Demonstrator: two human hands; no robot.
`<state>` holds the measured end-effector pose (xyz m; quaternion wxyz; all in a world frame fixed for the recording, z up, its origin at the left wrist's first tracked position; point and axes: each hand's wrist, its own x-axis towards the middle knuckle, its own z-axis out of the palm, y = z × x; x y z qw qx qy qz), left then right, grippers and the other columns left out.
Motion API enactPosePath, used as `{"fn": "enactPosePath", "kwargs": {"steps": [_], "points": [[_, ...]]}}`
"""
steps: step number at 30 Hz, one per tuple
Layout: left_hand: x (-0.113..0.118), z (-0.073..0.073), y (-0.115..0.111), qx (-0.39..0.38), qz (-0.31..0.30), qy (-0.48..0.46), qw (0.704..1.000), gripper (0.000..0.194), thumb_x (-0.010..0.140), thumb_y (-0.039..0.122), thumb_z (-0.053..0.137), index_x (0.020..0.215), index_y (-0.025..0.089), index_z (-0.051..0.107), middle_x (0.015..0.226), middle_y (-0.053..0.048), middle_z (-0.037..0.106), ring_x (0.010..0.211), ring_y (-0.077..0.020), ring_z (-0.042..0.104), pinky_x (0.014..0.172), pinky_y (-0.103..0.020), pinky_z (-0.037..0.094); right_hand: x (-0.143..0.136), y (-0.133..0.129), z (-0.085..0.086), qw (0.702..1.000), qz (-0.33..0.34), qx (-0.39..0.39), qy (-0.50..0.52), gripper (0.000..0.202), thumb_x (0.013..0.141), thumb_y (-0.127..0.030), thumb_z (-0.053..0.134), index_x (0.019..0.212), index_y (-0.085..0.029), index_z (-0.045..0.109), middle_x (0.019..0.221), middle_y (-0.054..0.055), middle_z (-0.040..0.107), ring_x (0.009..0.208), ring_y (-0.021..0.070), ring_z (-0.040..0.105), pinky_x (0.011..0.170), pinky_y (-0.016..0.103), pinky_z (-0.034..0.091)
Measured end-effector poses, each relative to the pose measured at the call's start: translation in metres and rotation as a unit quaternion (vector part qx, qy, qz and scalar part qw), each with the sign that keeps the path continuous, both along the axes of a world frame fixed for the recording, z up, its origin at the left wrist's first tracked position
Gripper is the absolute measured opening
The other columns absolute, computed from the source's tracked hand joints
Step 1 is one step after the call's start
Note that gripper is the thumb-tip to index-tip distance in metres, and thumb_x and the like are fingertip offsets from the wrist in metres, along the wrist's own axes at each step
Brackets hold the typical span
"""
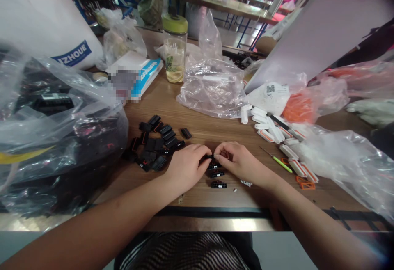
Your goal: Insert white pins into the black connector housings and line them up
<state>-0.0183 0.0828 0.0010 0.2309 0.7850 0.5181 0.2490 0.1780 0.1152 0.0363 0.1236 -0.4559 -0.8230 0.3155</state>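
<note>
Over the middle of the wooden table, my left hand (189, 165) pinches a small black connector housing (210, 156) between thumb and fingers. Close against its right end is my right hand (238, 161), thumb and forefinger pressed together; what they hold, if anything, is too small to make out. Just below my fingers, black connector housings (218, 185) with white dots stand in a short column. Tiny white pieces (246, 183) lie under my right hand. Left of my left hand spreads a pile of black connector housings (150, 145), some with orange edging.
A clear bag of black parts (61, 138) fills the left side. White housings (267, 124), a green-handled pick (282, 164) and orange frames (305, 183) lie to the right. Behind stand a bottle (175, 48), a crumpled clear bag (215, 89) and a notebook (147, 75).
</note>
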Motion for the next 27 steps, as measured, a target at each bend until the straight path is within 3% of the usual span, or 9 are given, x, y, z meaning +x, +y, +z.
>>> {"fn": "enactPosePath", "kwargs": {"steps": [4,10,14,21,24,27], "points": [[0.0,0.001,0.0,0.001,0.0,-0.003,1.0,0.01,0.089,0.02,0.064,0.099,0.021,0.066,0.094,-0.002,0.07,0.082,-0.02,0.065,0.073,-0.034,0.051,0.0,0.0,-0.001,0.999,0.014,0.031,-0.012,0.009,0.091,-0.021,0.056,0.086,-0.018,0.064,0.074,-0.002,0.065,0.065,0.0116,0.056,0.072,0.029,0.04],[0.0,0.0,-0.001,0.001,0.003,-0.004,1.0,0.01,0.089,0.021,0.064,0.099,0.022,0.066,0.096,-0.002,0.07,0.084,-0.0203,0.066,0.074,-0.034,0.053,0.002,-0.004,0.007,0.976,0.083,0.177,-0.092,0.012,0.091,-0.02,0.057,0.089,-0.018,0.069,0.079,0.002,0.067,0.077,0.0163,0.056,0.081,0.034,0.035],[0.0,0.0,-0.001,-0.004,0.004,-0.007,1.0,0.011,0.089,0.021,0.064,0.099,0.022,0.066,0.098,-0.002,0.071,0.087,-0.0208,0.066,0.076,-0.035,0.053,0.002,-0.008,0.01,0.966,0.099,0.216,-0.103,0.017,0.093,-0.021,0.056,0.093,-0.021,0.072,0.081,0.002,0.068,0.078,0.0171,0.056,0.081,0.035,0.033],[0.0,0.0,-0.001,-0.008,0.009,-0.011,1.0,0.01,0.089,0.02,0.064,0.099,0.022,0.066,0.099,-0.001,0.072,0.088,-0.0205,0.067,0.077,-0.035,0.053,0.005,-0.011,0.01,0.971,0.103,0.196,-0.09,0.019,0.093,-0.021,0.055,0.093,-0.021,0.075,0.078,0.003,0.068,0.078,0.0173,0.056,0.077,0.034,0.034],[0.0,0.001,-0.001,-0.014,0.008,-0.011,1.0,0.009,0.09,0.022,0.063,0.098,0.022,0.067,0.099,-0.001,0.072,0.086,-0.02,0.066,0.076,-0.035,0.053,0.023,-0.008,0.016,0.989,0.043,0.138,-0.039,0.02,0.094,-0.025,0.055,0.092,-0.022,0.074,0.077,0.002,0.069,0.072,0.0149,0.058,0.073,0.03,0.039],[0.0,0.002,-0.001,-0.02,0.005,-0.012,1.0,0.009,0.091,0.022,0.062,0.099,0.022,0.067,0.101,-0.001,0.071,0.084,-0.0189,0.065,0.077,-0.035,0.053,0.047,-0.008,0.019,0.993,-0.025,0.086,-0.074,0.024,0.091,-0.026,0.057,0.071,-0.021,0.07,0.066,-0.001,0.065,0.061,0.0135,0.055,0.062,0.029,0.039]]}}
